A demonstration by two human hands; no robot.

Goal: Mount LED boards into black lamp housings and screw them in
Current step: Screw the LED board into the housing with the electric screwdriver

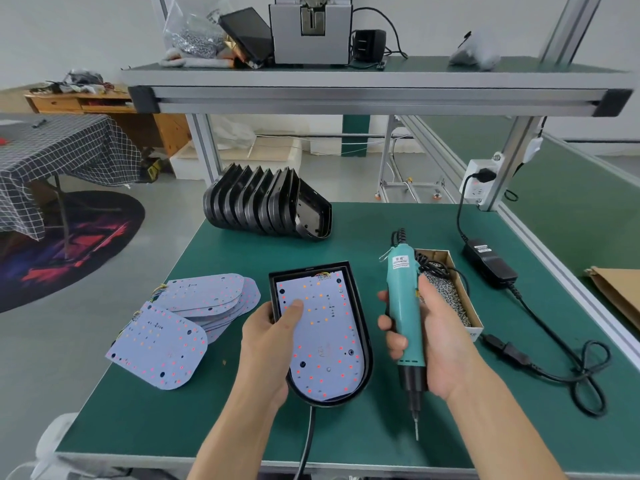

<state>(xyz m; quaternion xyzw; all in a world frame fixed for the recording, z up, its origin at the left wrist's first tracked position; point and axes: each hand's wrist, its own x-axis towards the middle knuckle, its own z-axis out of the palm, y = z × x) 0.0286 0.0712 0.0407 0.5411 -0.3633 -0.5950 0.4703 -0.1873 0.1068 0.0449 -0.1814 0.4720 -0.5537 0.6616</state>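
Observation:
A black lamp housing (pixel 365 327) lies on the green mat with a pale blue LED board (pixel 325 341) seated inside it. My left hand (pixel 266 344) grips the housing's left wall, thumb pressing on the board. My right hand (pixel 429 341) holds a teal electric screwdriver (pixel 403 306), bit pointing down toward me, to the right of the housing. A fanned pile of spare LED boards (pixel 180 323) lies at the left. A row of empty black housings (pixel 263 202) stands at the back.
An open cardboard box of screws (pixel 450 292) sits right behind my right hand. A black power adapter (pixel 490 261) and looped cable (pixel 581 372) lie at the right. A shelf (pixel 346 88) hangs overhead. The housing's cable (pixel 308 441) runs off the front edge.

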